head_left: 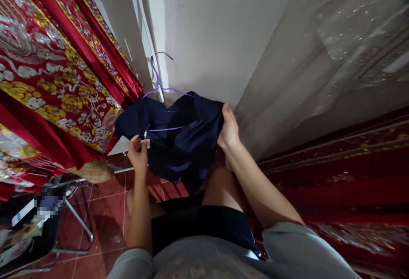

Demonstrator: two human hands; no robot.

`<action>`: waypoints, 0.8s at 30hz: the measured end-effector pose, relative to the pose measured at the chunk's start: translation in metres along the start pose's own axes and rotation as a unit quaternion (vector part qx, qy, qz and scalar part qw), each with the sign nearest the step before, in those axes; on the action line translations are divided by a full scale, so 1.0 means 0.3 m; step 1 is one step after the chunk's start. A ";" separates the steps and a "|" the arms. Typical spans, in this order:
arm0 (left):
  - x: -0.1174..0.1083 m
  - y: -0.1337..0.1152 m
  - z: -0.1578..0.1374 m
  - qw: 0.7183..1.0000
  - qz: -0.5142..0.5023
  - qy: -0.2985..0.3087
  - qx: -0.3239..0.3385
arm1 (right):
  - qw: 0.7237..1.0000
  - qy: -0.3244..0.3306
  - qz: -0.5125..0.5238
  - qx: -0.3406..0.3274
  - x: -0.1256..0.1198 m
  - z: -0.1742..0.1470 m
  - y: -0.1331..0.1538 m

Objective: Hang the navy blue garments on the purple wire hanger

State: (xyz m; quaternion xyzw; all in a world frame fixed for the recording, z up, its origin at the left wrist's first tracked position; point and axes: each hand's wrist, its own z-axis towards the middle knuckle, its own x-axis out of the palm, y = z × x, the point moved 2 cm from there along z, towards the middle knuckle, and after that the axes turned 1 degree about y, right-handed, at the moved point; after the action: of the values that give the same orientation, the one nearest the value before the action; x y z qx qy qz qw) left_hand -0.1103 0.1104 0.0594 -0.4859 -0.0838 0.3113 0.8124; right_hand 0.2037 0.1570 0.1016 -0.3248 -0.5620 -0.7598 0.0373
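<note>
A dark navy garment (188, 142), with an open neck, hangs on a thin purple hanger (168, 89) in front of me. The hanger's upper part is near a white upright edge; whether its hook catches on anything is unclear. At the garment's left side, my left hand (138, 155) is closed with its fingertips pinching a small white tag (146, 143). My right hand (229, 127) grips the garment's right edge, thumb on top and the other fingers mostly hidden behind the cloth.
Red cloth with gold and silver embroidery (64, 70) hangs at the left. Below it stands a black folding chair (47, 238) with items piled on it. A pale wall (217, 27) rises ahead, clear plastic sheeting (345, 40) covers the right, and red tiles (105, 211) form the floor.
</note>
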 end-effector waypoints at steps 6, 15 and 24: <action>0.016 -0.059 -0.114 0.992 -0.066 0.048 -0.100 | 1.000 -0.009 -0.011 0.016 0.013 -0.021 -0.014; 0.146 -0.121 -0.063 0.997 0.009 0.056 0.054 | 1.000 -0.028 0.008 0.009 0.016 -0.039 0.001; 0.070 -0.106 -0.177 0.808 0.410 0.423 -0.002 | 1.000 -0.005 -0.021 0.001 0.012 -0.012 -0.003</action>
State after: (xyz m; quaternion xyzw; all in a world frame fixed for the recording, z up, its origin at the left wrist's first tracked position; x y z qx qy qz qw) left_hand -0.0568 0.0729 0.0553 -0.5603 0.4742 0.3791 0.5634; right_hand 0.1990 0.1552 0.1021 -0.3162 -0.5697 -0.7584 0.0188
